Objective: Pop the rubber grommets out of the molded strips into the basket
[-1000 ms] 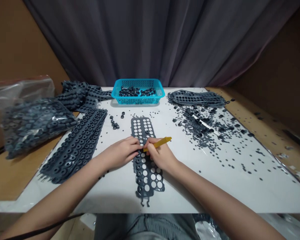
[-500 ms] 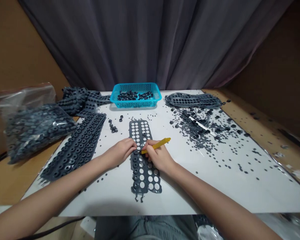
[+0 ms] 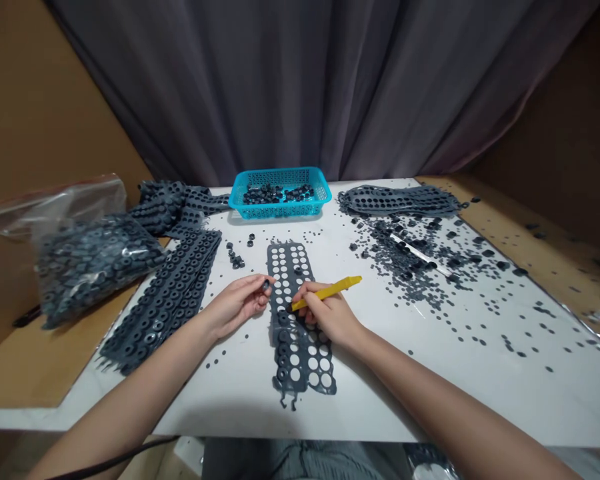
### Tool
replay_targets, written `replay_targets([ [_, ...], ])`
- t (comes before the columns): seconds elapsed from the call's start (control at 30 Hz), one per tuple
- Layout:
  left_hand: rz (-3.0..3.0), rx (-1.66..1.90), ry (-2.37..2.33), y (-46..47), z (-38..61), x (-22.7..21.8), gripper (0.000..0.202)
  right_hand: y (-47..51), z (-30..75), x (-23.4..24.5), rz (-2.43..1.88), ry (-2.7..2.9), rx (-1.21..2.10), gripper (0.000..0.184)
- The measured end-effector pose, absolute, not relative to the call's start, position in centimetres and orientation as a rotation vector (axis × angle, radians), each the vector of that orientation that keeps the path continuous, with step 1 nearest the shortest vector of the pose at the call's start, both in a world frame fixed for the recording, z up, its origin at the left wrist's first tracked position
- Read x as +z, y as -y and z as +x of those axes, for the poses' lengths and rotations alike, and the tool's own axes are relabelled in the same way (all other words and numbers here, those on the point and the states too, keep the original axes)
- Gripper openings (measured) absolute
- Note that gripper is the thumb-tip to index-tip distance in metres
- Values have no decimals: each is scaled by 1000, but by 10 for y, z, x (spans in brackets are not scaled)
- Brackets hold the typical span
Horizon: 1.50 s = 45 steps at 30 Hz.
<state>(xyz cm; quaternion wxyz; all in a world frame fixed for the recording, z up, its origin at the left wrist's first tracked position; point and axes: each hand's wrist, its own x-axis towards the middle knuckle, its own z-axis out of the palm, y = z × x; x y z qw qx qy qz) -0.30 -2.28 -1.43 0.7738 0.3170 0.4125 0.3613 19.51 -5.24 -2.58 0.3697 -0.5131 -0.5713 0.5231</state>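
Head camera looks down on a white counter [image 3: 220, 407]: a perforated grey rubber sheet [image 3: 284, 337] lies between the hands, within easy reach of both. Beside it, the left hand [image 3: 236, 308] pinches a small dark rubber piece [image 3: 266, 285] in its fingers; the right hand [image 3: 327, 315] grips a yellow marker [image 3: 330, 290], tip angled onto the sheet.

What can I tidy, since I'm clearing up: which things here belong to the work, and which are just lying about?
In use: the yellow crayon in the right hand; the small rubber ring in the left hand; the perforated rubber sheet beneath them.

Lying about: the blue plastic basket; the bagged rubber rings; the stacked rubber sheets; the scattered rubber bits.
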Motion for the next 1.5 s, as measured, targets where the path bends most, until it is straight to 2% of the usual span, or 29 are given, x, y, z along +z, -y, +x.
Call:
replay_targets([
  [0.1, 570, 780, -856, 25, -3, -12, 19, 51, 196, -26, -1282, 1399, 1393, 21],
  [0.37, 496, 757, -918, 28, -3, -9, 30, 51, 196, -19, -1297, 1362, 1444, 20],
  [0.53, 561, 814, -963, 28, -4, -6, 12, 55, 196, -20, -1238, 1521, 1392, 21],
  [0.67, 595, 819, -923, 27, -4, -4, 13, 58, 197, -18, -1234, 1651, 1347, 21],
  [0.77, 820, 782, -968, 31, -1, -6, 8, 58, 197, -15, -1237, 1704, 1319, 21],
  [0.83, 1194, 737, -1080, 36, 1, -8, 4, 58, 198, -13, -1227, 1746, 1286, 21],
  [0.93, 1835, 598, -1135, 43, 2, -9, 10, 58, 201, -10, -1222, 1735, 1238, 21],
  [1.0, 2057, 511, -1076, 45, 0, -9, 15, 58, 202, -9, -1238, 1641, 1240, 21],
  [1.27, 2167, 459, -995, 44, -3, -7, 15, 60, 195, -16, -1245, 1577, 1327, 21],
  [1.5, 2199, 430, -970, 41, -4, -7, 13, 65, 190, -12, -1330, 1783, 1085, 23],
])
